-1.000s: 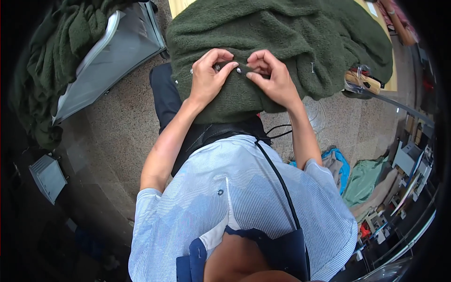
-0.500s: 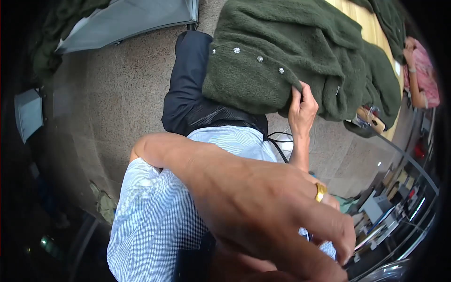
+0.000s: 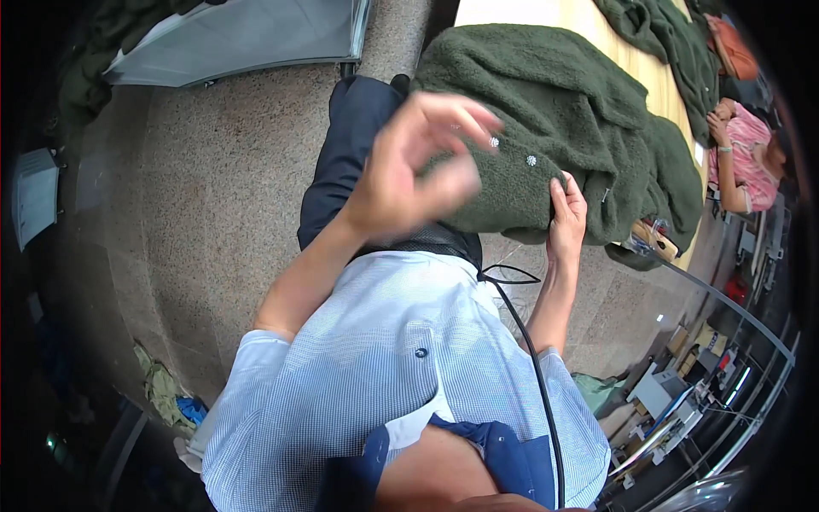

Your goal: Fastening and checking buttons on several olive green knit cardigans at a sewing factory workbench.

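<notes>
A dark green fuzzy garment [image 3: 546,94] with a row of sparkly round buttons lies over the table's near end and hangs down over my lap. My right hand [image 3: 567,213] pinches its edge between thumb and fingers, close beside the last button [image 3: 531,160]. My left hand [image 3: 414,166] is raised over the garment's left part, blurred by motion. Its thumb and fingers are apart, and nothing shows between them. The hand hides part of the button row.
Beneath the garment is a pale wooden table [image 3: 503,13], with more green garments [image 3: 653,38] farther along. A small wooden holder [image 3: 655,241] with small items sits at the right edge. Across the table is a person in pink [image 3: 746,154]. A grey bin-like cart [image 3: 256,38] stands far left.
My left hand has swung from close before the camera to above the garment. My right hand keeps its pinch on the edge. The whole view has shifted slightly.
</notes>
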Action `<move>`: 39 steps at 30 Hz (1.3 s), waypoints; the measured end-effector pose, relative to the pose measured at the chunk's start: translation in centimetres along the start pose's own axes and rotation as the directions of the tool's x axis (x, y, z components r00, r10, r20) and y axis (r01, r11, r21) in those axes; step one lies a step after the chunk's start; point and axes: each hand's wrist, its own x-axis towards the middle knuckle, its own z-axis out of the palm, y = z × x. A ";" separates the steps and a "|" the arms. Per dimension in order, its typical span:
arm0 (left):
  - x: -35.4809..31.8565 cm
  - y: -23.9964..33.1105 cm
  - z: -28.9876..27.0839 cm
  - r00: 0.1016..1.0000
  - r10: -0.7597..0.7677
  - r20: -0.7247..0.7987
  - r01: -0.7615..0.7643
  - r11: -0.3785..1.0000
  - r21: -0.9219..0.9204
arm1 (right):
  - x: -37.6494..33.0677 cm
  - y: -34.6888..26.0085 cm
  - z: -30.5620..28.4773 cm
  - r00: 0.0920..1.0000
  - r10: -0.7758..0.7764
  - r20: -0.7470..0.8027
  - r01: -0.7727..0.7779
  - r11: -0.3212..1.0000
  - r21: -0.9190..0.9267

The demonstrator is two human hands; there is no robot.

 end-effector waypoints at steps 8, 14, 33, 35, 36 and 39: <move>-3.0 -14.8 -6.5 0.680 -0.649 -0.341 0.543 0.758 -0.361 | 1.6 -0.9 0.3 0.962 -0.271 -0.031 0.181 0.719 -0.671; -2.8 -11.2 -5.8 0.903 -0.185 -0.388 0.232 0.970 0.076 | 0.9 -1.3 1.1 0.922 -0.388 -0.012 0.208 0.519 -0.829; -2.2 1.7 -13.1 0.847 -0.392 -0.358 0.240 0.884 -0.400 | 0.3 -8.1 0.7 0.977 0.097 0.190 -0.079 0.992 -0.099; -2.2 1.6 -13.9 0.840 -0.419 -0.345 0.261 0.869 -0.420 | 0.6 -9.1 2.1 0.992 0.012 0.128 0.025 0.958 -0.286; -2.5 0.5 -14.2 0.845 -0.434 -0.313 0.286 0.861 -0.422 | 1.8 -8.0 1.1 0.997 -0.030 0.065 0.058 0.864 -0.501; -4.5 -2.1 -16.4 0.813 -0.469 -0.345 0.326 0.858 -0.397 | 3.0 -5.2 0.8 0.971 0.089 0.220 0.081 0.745 -0.662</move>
